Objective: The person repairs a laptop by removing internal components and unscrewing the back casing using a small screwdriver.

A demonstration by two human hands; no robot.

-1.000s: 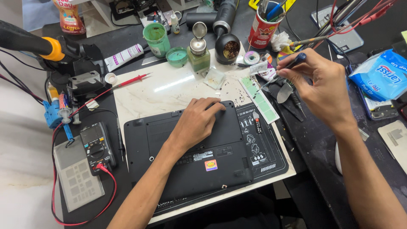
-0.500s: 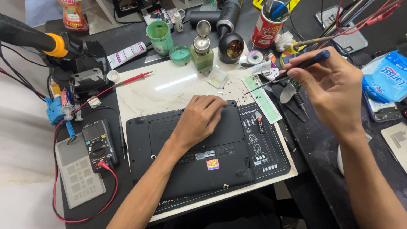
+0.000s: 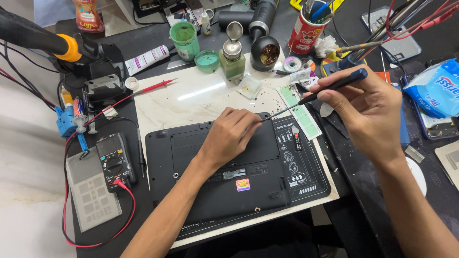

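Screwdriver [image 3: 315, 95] lowered to laptop [image 3: 215, 172].

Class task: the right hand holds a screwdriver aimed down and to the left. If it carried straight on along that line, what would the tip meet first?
Most likely the left hand: the screwdriver held by the right hand has its tip almost at those fingers, which rest on the upturned black laptop. Depth is unclear, so it may reach the laptop's back edge instead.

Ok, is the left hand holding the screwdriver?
No, the left hand lies flat on the black laptop, while the right hand holds the screwdriver.
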